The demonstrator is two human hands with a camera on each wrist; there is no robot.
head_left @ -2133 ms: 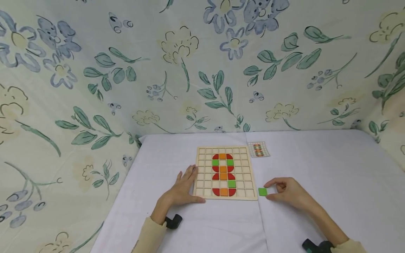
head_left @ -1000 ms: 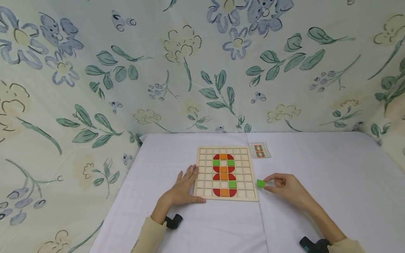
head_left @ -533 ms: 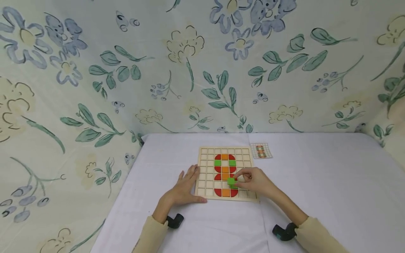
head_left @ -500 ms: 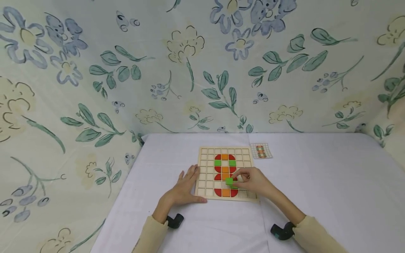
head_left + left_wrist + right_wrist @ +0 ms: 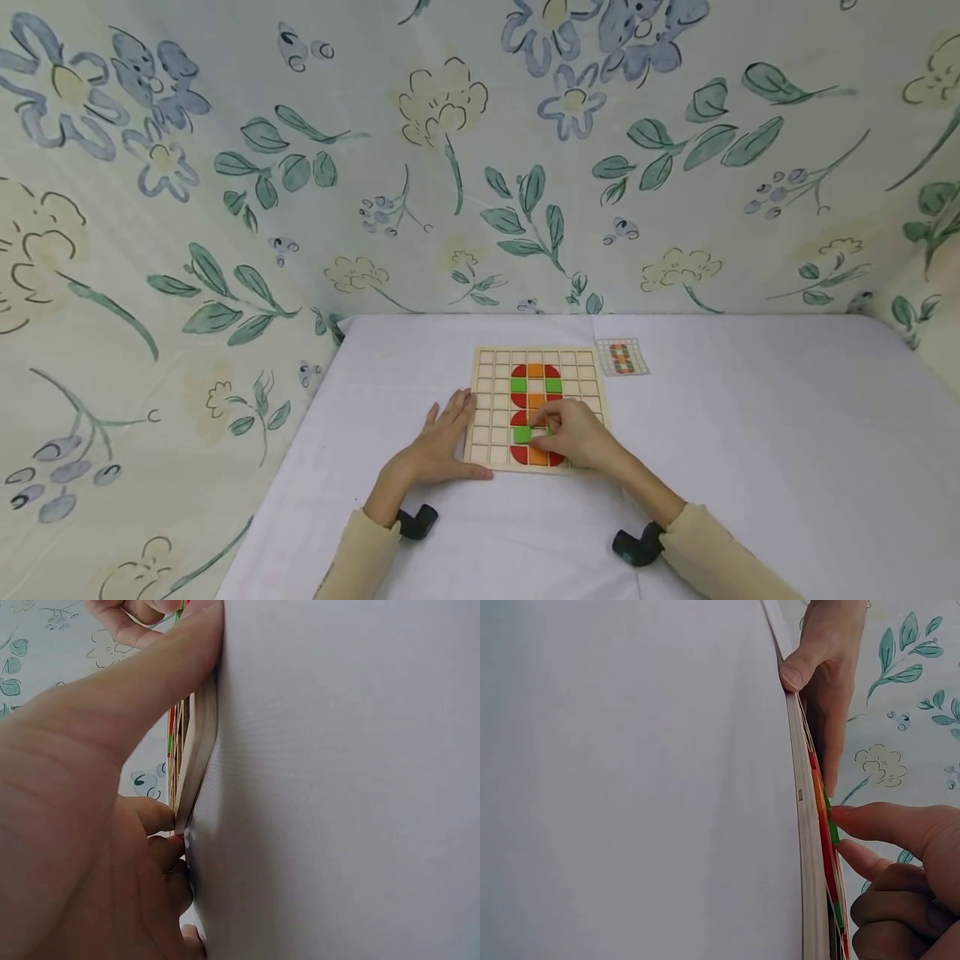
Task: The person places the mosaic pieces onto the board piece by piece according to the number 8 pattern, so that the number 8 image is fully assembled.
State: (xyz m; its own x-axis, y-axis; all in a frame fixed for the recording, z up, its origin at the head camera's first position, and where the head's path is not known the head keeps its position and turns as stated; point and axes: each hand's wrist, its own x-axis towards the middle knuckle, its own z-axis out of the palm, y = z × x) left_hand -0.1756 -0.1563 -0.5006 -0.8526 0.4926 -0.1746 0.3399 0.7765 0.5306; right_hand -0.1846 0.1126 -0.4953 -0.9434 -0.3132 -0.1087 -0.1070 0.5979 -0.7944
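Note:
A square wooden grid board (image 5: 487, 417) lies on the white cloth, bearing red, orange and green tiles in a figure like an 8. My left hand (image 5: 438, 448) rests along its left edge, fingers extended, thumb at the near corner. With thumb and forefinger my right hand (image 5: 576, 435) pinches a green square tile (image 5: 522, 434) at the left side of the figure's lower loop. In the right wrist view those fingertips meet the green tile (image 5: 835, 831) low over the board. My right hand covers part of the figure's right side in the head view.
A small printed card (image 5: 622, 357) with a matching coloured grid pattern lies beyond the board's far right corner. White cloth (image 5: 735, 433) covers the table. A floral curtain (image 5: 450, 167) hangs behind and at the left.
My right hand has carried the green tile from right of the board leftward across it to the lower loop's left side. My left hand has stayed at the board's edge.

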